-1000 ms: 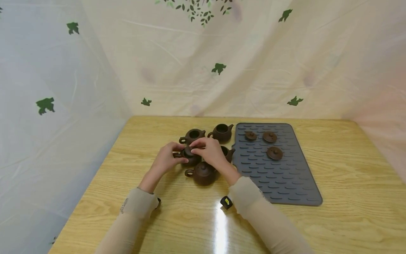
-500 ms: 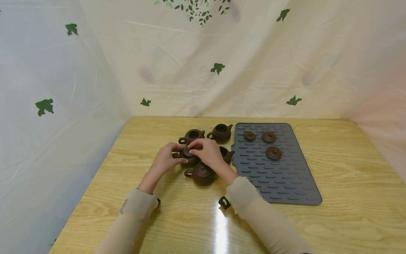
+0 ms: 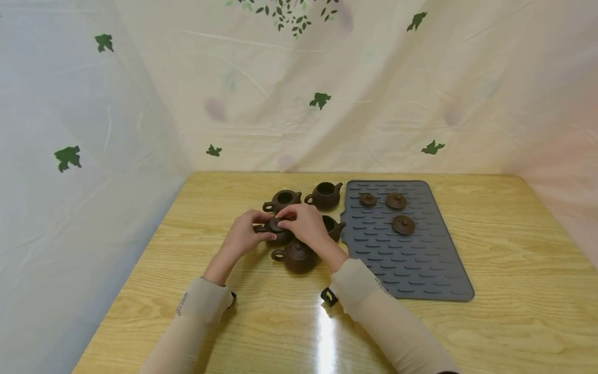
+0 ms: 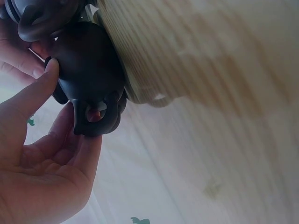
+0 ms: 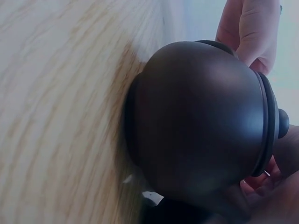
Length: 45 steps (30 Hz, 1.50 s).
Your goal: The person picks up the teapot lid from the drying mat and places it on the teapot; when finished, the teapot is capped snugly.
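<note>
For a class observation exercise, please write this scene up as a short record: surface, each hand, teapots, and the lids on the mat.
Surface: wooden table; grey ridged mat on it, right of the teapots
Left hand: grips the middle-left teapot
Right hand: pinches a brown lid at that teapot's mouth; unclear whether fully seated
Lidded: front teapot
Open: back-left teapot, back-right teapot, middle-right teapot (partly hidden)
Lids on mat: back-left lid, back-right lid, front lid
</note>
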{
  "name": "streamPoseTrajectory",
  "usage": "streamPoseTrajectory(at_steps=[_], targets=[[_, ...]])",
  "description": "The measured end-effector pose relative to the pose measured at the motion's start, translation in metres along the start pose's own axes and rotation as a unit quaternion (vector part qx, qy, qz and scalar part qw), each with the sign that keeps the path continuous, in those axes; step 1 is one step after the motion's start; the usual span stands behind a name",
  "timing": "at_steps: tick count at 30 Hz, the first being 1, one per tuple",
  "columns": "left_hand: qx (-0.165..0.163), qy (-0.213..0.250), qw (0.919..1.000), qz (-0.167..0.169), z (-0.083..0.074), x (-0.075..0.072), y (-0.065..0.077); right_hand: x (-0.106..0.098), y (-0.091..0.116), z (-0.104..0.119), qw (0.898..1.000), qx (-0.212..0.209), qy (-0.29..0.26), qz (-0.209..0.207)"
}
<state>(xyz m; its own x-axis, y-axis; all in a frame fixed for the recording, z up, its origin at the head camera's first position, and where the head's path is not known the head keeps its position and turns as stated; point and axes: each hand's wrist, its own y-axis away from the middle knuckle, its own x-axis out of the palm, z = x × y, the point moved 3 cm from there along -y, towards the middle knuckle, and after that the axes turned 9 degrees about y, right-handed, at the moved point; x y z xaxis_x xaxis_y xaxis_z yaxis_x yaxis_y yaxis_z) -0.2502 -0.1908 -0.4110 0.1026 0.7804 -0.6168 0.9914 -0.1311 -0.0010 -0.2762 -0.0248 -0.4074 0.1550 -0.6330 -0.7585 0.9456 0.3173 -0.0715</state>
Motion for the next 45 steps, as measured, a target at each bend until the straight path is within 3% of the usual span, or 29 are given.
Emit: streamPoseTrajectory(at_steps=[17, 33, 40, 45], targets=[[-0.002, -0.003, 1.0, -0.004, -0.003, 0.001, 0.002, -0.003, 0.002, 0.007, 0.998, -0.005, 0.062, 0.004], [-0.003, 0.002, 1.0, 0.001, -0.002, 0.003, 0.002, -0.005, 0.005, 0.007, 0.998, 0.001, 0.067, 0.006], [-0.011, -0.004, 0.9998, 0.014, -0.004, 0.0, 0.001, -0.006, 0.004, 0.008, 0.996, -0.02, 0.082, 0.029], [-0.016, -0.011, 0.9995, 0.025, -0.006, -0.002, 0.002, -0.011, 0.008, 0.005, 0.998, -0.024, 0.049, 0.041]])
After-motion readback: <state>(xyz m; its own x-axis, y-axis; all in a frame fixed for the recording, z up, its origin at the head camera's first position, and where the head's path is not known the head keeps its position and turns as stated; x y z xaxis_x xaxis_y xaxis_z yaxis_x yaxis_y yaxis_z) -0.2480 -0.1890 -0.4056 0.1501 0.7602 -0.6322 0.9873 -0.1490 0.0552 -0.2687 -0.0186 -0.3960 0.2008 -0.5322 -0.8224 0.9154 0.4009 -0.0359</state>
